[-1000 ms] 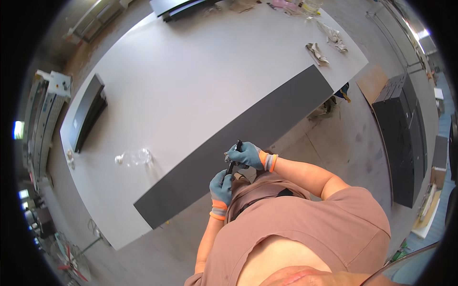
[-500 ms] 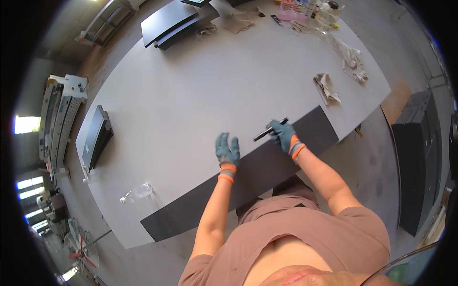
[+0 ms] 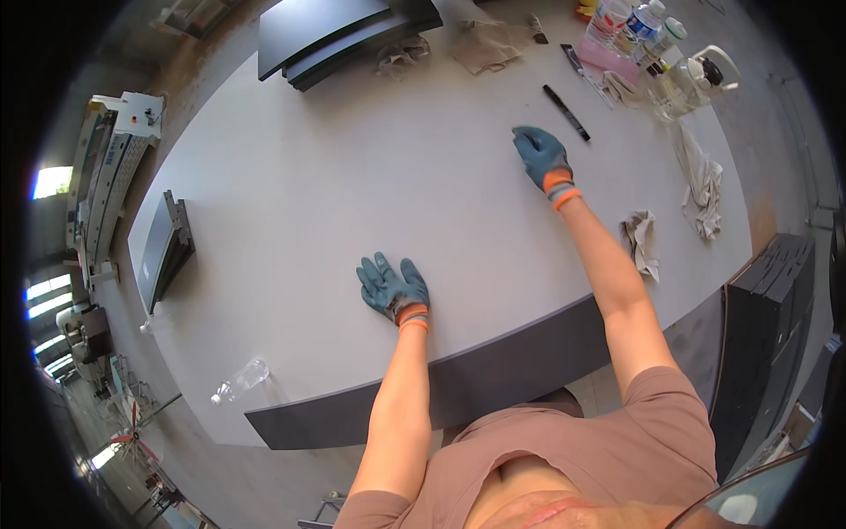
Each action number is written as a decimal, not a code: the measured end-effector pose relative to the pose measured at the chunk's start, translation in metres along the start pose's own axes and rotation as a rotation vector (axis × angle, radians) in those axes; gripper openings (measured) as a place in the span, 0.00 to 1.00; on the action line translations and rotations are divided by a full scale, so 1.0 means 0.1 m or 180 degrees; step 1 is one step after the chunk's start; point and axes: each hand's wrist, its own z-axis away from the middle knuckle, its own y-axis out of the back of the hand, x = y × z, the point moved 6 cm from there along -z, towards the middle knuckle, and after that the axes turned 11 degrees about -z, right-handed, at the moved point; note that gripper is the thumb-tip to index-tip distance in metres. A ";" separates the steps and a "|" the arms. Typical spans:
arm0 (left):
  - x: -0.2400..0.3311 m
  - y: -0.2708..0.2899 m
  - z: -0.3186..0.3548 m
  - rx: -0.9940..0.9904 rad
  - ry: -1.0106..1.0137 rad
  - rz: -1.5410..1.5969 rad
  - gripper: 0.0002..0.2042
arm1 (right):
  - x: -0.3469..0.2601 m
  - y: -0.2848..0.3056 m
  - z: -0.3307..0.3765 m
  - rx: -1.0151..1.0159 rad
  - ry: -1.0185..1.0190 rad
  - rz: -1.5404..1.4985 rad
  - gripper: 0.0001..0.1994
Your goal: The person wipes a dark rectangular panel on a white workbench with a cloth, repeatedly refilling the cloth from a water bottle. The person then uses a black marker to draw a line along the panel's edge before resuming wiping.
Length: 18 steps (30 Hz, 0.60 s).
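My left hand [image 3: 394, 286], in a blue-grey work glove with an orange cuff, rests palm down on the grey tabletop [image 3: 335, 203], fingers spread and empty. My right hand [image 3: 543, 159], gloved alike, is farther out over the table with its fingers curled in and nothing visible in them. A black marker pen [image 3: 567, 113] lies just beyond it, apart from the glove. A long dark grey panel [image 3: 458, 379] runs along the near edge, in front of my body, with both forearms reaching over it.
Dark panels [image 3: 326, 40] are stacked at the far left, another small stack [image 3: 167, 247] at the left edge. A clear bottle [image 3: 242, 382] lies near left. Rags [image 3: 701, 181], bottles [image 3: 652, 26], a jug [image 3: 683, 88] and a cutter knife [image 3: 573, 60] are at the right. Black panels [image 3: 765, 326] stand beside the table.
My right hand has let go of the marker pen, which now lies on the table, and has moved farther out. My left hand has shifted left onto the tabletop.
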 end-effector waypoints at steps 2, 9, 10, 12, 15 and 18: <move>-0.04 0.02 0.01 0.0142 -0.0059 -0.0083 0.30 | -0.24 -0.22 -0.40 0.0108 0.0858 0.0796 0.19; 0.03 0.13 -0.04 0.0436 -0.0258 0.0135 0.29 | -0.37 -0.75 -1.52 0.0363 0.1529 0.2488 0.20; 0.00 0.13 -0.04 0.0431 -0.0252 0.0122 0.29 | -0.41 -0.87 -1.58 0.0337 0.1609 0.2645 0.21; -0.02 0.14 -0.03 0.0423 -0.0241 0.0105 0.29 | -0.49 -1.08 -1.68 0.0291 0.1778 0.2964 0.23; -0.01 0.13 -0.05 0.0352 -0.0279 0.0102 0.29 | -0.63 -1.53 -1.75 -0.0061 0.2118 0.2519 0.27; 0.00 0.12 -0.06 0.0334 -0.0296 0.0125 0.29 | -0.76 -1.95 -1.82 -0.0195 0.1992 0.2165 0.30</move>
